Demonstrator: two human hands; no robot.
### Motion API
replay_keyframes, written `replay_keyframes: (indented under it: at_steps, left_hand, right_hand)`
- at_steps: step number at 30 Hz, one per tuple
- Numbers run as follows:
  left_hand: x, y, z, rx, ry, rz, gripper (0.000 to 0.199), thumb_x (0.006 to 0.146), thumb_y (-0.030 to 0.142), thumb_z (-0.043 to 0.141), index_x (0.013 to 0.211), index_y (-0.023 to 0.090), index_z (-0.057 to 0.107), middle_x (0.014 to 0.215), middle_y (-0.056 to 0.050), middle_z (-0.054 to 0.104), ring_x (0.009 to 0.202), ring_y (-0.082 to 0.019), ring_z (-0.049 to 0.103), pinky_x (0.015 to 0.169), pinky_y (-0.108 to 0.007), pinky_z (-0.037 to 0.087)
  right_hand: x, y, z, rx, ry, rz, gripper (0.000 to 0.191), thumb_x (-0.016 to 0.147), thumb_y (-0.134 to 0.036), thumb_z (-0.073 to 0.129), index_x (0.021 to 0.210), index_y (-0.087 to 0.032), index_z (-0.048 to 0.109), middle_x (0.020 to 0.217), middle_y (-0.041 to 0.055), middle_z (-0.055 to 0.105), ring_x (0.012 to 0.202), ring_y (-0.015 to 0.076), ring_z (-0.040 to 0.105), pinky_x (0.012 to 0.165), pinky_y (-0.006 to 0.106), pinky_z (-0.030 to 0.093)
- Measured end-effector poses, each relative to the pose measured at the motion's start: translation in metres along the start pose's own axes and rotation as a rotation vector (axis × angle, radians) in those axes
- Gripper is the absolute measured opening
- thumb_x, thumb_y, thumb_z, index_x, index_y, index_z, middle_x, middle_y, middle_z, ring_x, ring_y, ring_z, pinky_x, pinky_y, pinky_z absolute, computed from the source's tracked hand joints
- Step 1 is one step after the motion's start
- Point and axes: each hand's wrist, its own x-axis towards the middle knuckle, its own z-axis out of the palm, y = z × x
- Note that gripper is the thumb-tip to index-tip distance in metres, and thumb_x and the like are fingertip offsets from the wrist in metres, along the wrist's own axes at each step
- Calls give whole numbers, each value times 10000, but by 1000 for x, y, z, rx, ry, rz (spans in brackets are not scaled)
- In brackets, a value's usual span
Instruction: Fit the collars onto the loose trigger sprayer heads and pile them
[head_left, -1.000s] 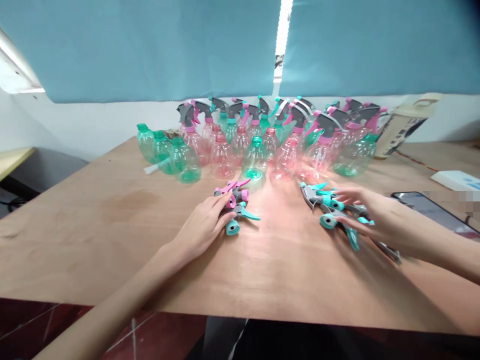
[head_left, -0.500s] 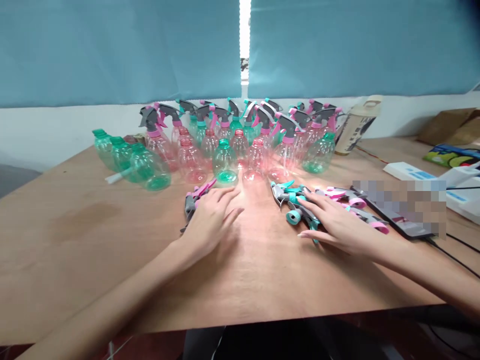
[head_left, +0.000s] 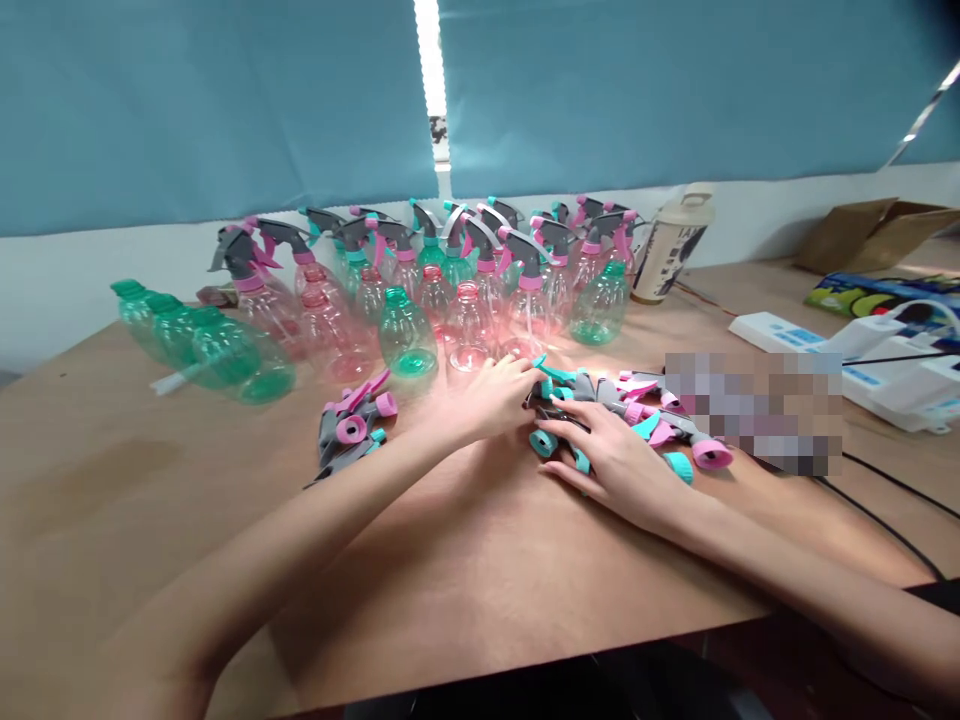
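Observation:
My left hand (head_left: pixel 504 402) reaches across to the left edge of a pile of trigger spray heads (head_left: pixel 600 390). Its fingers are bent and close together on a grey and teal spray head (head_left: pixel 553 388); the thumb is mostly hidden. Over the front of the same pile lies my right hand (head_left: pixel 611 458), its fingers spread and touching the heads beneath. A smaller group of spray heads (head_left: pixel 352 428), grey with pink and teal parts, rests beside my left forearm. Behind the hands stand open bottles, among them a clear green one (head_left: pixel 407 335) and a pink one (head_left: pixel 466 330).
Bottles with spray heads fitted (head_left: pixel 529 290) stand in rows at the back. Green bottles (head_left: pixel 225 350) are grouped at the left. On the right are a tumbler (head_left: pixel 673 245), a white power strip (head_left: pixel 787 335), a blurred-out device (head_left: pixel 750 410), cables and a cardboard box (head_left: pixel 870 235).
My left hand has left the small left group and crossed right to the larger pile. My right hand stays over that pile. The view has turned a little to the right.

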Motion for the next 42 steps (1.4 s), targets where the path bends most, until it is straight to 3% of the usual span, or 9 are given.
replay_keyframes:
  at_steps: [6, 10, 15, 22, 26, 29, 32, 38, 42]
  left_hand:
    - [7, 3, 3, 57, -23, -30, 274, 827, 243, 576, 1084, 150, 579, 1026, -125, 568, 962, -289, 526, 780, -388, 427]
    - [3, 6, 2, 65, -3, -56, 183, 818, 229, 589, 966, 123, 579, 956, -120, 585, 940, -278, 508, 794, -378, 414]
    - [-16, 13, -7, 3, 34, -80, 76, 822, 207, 590, 880, 159, 572, 819, -50, 608, 819, -228, 528, 727, -335, 427]
    - [-67, 29, -19, -198, 216, -228, 244, 820, 230, 639, 1060, 214, 593, 841, -9, 621, 822, -196, 551, 681, -296, 454]
    - [-96, 41, -24, -377, 299, -335, 264, 815, 231, 655, 1077, 246, 626, 744, 9, 567, 711, -170, 537, 626, -282, 439]
    - [-110, 45, -21, -445, 319, -361, 268, 803, 240, 674, 1067, 246, 628, 760, 5, 569, 709, -170, 524, 610, -275, 436]
    - [-116, 44, -13, -492, 338, -358, 275, 804, 225, 673, 1074, 238, 623, 805, -6, 587, 725, -168, 518, 618, -273, 435]
    - [-121, 39, -1, -567, 370, -358, 267, 820, 213, 655, 1084, 236, 617, 838, -13, 589, 710, -157, 492, 609, -261, 430]
    - [-124, 40, 0, -586, 367, -363, 251, 828, 232, 648, 1077, 245, 614, 851, -16, 592, 720, -159, 493, 591, -253, 424]
  right_hand:
    - [9, -4, -4, 60, -2, 18, 246, 841, -368, 587, 979, -165, 576, 1225, 170, 544, 1152, 299, 501, 929, 457, 454]
    - [9, -7, -7, 74, -8, 25, 187, 835, -341, 581, 917, -176, 549, 1069, 137, 616, 1034, 280, 556, 882, 440, 458]
    - [-1, -1, -11, -1, -31, 16, 178, 860, -339, 541, 927, -174, 555, 925, 85, 661, 911, 250, 595, 978, 491, 352]
    - [-6, 11, -20, -113, -17, 132, 241, 839, -311, 552, 1025, -163, 585, 1147, 125, 609, 1065, 292, 538, 1002, 498, 332]
    - [9, 17, -14, -103, -52, 129, 502, 832, -285, 520, 1287, -88, 443, 1297, 190, 526, 1208, 329, 464, 1023, 517, 332]
    - [22, 19, -7, -91, -111, 134, 611, 829, -361, 528, 1347, -77, 370, 1311, 203, 524, 1231, 353, 457, 1026, 569, 309]
    - [31, 13, -5, -58, -144, 98, 562, 833, -398, 539, 1291, -89, 432, 1248, 191, 577, 1194, 345, 499, 1044, 583, 276]
    - [36, -14, -11, 118, -205, -30, 416, 855, -285, 539, 1254, -192, 465, 1186, 100, 626, 1147, 269, 549, 1047, 588, 301]
    - [32, -14, -3, 15, -149, -99, 317, 904, -307, 492, 1199, -197, 522, 1267, 115, 573, 1213, 271, 498, 1061, 604, 266]
